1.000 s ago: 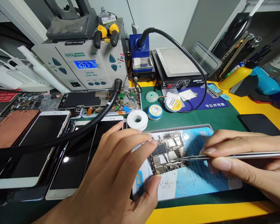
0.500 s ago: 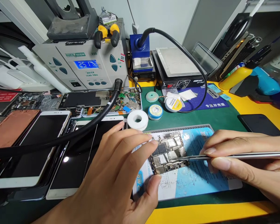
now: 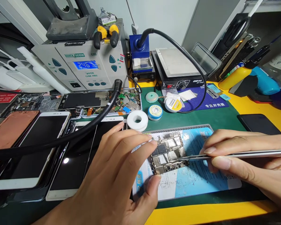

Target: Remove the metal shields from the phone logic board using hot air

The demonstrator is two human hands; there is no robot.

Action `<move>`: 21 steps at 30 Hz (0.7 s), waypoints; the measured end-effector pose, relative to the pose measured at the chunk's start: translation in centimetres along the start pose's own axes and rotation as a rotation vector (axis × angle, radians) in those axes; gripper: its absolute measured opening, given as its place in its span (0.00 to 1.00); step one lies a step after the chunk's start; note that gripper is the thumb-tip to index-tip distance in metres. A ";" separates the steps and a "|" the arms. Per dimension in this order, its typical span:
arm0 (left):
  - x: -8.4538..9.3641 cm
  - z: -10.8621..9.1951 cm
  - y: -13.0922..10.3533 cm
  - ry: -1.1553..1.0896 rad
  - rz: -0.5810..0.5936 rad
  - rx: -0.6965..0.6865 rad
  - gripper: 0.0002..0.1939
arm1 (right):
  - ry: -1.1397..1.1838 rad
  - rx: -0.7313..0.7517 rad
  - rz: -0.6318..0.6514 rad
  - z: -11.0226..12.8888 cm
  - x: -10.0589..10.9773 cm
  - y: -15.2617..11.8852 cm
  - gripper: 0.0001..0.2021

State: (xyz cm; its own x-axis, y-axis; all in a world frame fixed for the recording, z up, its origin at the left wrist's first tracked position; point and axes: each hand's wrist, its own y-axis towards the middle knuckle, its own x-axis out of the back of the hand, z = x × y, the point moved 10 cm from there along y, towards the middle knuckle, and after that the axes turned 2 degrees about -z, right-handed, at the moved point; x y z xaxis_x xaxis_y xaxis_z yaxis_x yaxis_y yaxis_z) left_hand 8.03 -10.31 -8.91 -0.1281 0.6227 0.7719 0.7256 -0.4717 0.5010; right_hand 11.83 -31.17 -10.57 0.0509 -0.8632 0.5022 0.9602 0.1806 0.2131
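The right grip (image 3: 250, 170) is grasping the tweezers (image 3: 248, 154), and their tips reach onto the board (image 3: 162, 149), which lies between the two grips on the blue and white mat (image 3: 194, 184). The left grip (image 3: 112, 165) touches the board with fingers and thumb apart; whether it squeezes, I cannot tell. Beyond this grip, on the desk (image 3: 189, 117), is the white roll (image 3: 131, 120), just beside the blue tin (image 3: 155, 113).

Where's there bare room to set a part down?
Green mat between the purple printed mat and blue-and-white pad, left of the black phone; also the yellow strip along the near edge. Crowded: the left side, with white-framed phones, and between the left hand and right hand.
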 end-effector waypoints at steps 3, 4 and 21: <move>0.0 0.0 0.1 0.004 -0.003 0.000 0.23 | -0.008 0.009 -0.009 0.1 0.1 0.0 0.03; 0.0 0.0 0.1 0.002 -0.003 0.002 0.23 | -0.009 0.011 -0.009 0.2 0.1 0.0 0.03; -0.1 0.3 0.0 -0.018 -0.003 0.025 0.26 | 0.073 -0.047 -0.041 -0.2 0.5 0.4 0.03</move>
State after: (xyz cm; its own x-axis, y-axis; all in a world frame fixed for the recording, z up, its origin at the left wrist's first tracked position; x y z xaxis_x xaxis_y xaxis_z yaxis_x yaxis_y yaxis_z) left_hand 8.28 -10.17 -9.08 -0.1186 0.6356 0.7629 0.7419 -0.4540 0.4935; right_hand 12.28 -31.67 -10.41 0.0299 -0.9019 0.4310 0.9737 0.1236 0.1913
